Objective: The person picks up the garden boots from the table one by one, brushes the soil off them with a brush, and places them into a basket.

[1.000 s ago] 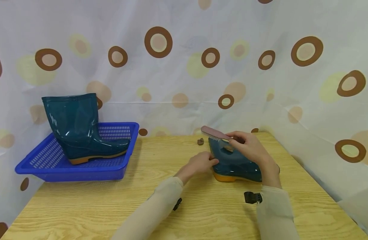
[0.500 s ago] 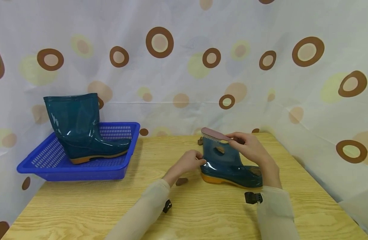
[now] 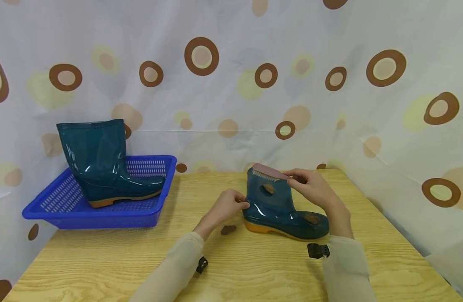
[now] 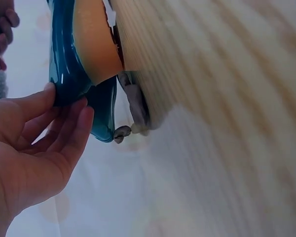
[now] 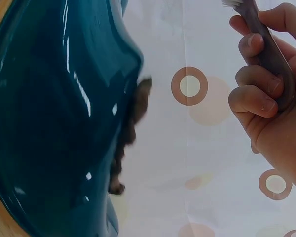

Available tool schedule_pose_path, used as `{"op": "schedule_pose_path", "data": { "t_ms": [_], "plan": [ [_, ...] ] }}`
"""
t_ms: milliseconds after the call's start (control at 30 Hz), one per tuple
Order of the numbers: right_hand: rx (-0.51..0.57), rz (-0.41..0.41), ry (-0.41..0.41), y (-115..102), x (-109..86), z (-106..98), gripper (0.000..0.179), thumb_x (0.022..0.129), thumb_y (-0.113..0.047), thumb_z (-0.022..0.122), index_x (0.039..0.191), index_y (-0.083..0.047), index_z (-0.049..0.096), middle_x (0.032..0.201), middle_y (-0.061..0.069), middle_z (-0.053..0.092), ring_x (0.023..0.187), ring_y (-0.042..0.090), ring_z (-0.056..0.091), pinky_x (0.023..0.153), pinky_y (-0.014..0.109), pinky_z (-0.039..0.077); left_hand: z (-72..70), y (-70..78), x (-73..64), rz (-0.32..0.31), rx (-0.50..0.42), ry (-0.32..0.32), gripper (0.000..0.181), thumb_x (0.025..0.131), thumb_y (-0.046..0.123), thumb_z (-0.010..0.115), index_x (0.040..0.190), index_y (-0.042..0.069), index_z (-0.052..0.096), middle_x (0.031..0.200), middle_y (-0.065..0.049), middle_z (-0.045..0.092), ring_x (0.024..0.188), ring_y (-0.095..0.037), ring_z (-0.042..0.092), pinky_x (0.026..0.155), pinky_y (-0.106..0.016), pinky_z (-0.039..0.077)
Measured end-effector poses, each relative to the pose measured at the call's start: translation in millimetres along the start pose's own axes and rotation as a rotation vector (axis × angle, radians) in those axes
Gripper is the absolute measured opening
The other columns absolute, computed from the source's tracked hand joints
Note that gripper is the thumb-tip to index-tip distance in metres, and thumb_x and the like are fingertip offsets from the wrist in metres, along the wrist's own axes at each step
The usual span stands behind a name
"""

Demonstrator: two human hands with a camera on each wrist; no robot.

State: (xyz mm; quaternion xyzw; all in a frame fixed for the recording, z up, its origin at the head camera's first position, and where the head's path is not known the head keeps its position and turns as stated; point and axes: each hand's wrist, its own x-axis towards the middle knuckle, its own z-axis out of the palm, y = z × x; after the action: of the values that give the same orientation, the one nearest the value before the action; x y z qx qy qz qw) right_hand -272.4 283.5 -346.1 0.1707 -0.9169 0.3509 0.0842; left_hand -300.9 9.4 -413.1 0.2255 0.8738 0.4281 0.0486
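Observation:
A dark green rain boot [image 3: 271, 209] with an orange sole stands in the head view, toe to the right. Brown mud-like clumps stick to its shaft [image 3: 268, 188] and toe [image 3: 311, 218]. My left hand [image 3: 229, 204] holds the back of the boot above the heel; in the left wrist view its thumb [image 4: 37, 101] lies on the near side, the other fingers round the back. My right hand [image 3: 310, 186] grips a pinkish brush [image 3: 268, 171] by the handle. Its bristles face down, overlapping the top of the shaft in the head view.
Left on the wooden table [image 3: 122, 260], a blue plastic basket [image 3: 103, 220] holds a second green rain boot [image 3: 97, 161], upright. Near my left wrist lies a loose brown clump [image 3: 228, 229]. Behind the table hangs a curtain [image 3: 224, 96] patterned with circles.
The boot has moved left and a little nearer with my left hand, so its toe clump shows. A loose clump on the table came into view. My right hand and the brush barely moved.

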Motion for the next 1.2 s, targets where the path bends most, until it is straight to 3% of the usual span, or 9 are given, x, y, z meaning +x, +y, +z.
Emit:
{"op": "schedule_pose_path", "data": {
  "t_ms": [133,267,567,800,1033,1200],
  "plan": [
    [0.0,-0.003,-0.003,0,0.8,0,0.032,0.101,-0.022,0.055,0.129,-0.008,0.065,0.096,0.008,0.066,0.078,0.024,0.049,0.066,0.031,0.04,-7.3,-7.0,-4.5,-0.008,-0.016,0.035,0.025,0.095,0.019,0.067,0.114,0.004,0.074,0.118,-0.012,0.069,0.099,-0.022,0.065,0.079,-0.036,0.056],
    [-0.005,-0.01,-0.01,0,1.0,-1,0.033,0.101,-0.023,0.055,0.129,-0.008,0.065,0.095,0.007,0.066,0.076,0.022,0.048,0.065,0.032,0.039,-16.5,-14.6,-7.8,-0.013,-0.019,0.063,0.024,0.095,0.017,0.067,0.114,0.004,0.074,0.12,-0.012,0.069,0.101,-0.025,0.066,0.082,-0.038,0.057],
    [-0.017,-0.034,-0.018,1,-0.1,0,0.032,0.101,-0.022,0.056,0.127,-0.006,0.065,0.095,0.006,0.067,0.075,0.018,0.049,0.065,0.03,0.04,-34.3,-23.6,-15.1,-0.07,0.008,0.048,0.029,0.095,0.015,0.067,0.121,0.003,0.07,0.12,-0.016,0.069,0.088,-0.021,0.069,0.077,-0.035,0.057],
    [-0.016,-0.036,-0.029,1,1.0,2,0.03,0.1,-0.021,0.056,0.125,-0.006,0.066,0.083,0.004,0.06,0.069,0.016,0.047,0.062,0.03,0.039,-43.3,-28.2,-21.6,-0.104,-0.008,0.065,0.029,0.095,0.012,0.067,0.121,0.003,0.07,0.119,-0.016,0.07,0.085,-0.019,0.068,0.075,-0.033,0.057],
    [-0.011,-0.037,-0.044,2,1.4,2,0.031,0.101,-0.022,0.056,0.125,-0.006,0.066,0.083,0.004,0.06,0.068,0.015,0.046,0.062,0.03,0.039,-53.0,-36.3,-24.2,-0.083,0.031,0.042,0.024,0.094,0.011,0.066,0.115,0.003,0.073,0.106,-0.011,0.074,0.081,-0.016,0.063,0.073,-0.031,0.055],
    [-0.011,-0.024,-0.06,0,0.9,3,0.031,0.101,-0.024,0.056,0.126,-0.007,0.066,0.087,0.004,0.062,0.07,0.014,0.047,0.064,0.031,0.04,-57.8,-39.0,-24.8,-0.103,0.031,-0.001,0.018,0.094,0.01,0.065,0.107,0.001,0.074,0.09,-0.007,0.071,0.076,-0.016,0.058,0.068,-0.029,0.052]
  ]
}}
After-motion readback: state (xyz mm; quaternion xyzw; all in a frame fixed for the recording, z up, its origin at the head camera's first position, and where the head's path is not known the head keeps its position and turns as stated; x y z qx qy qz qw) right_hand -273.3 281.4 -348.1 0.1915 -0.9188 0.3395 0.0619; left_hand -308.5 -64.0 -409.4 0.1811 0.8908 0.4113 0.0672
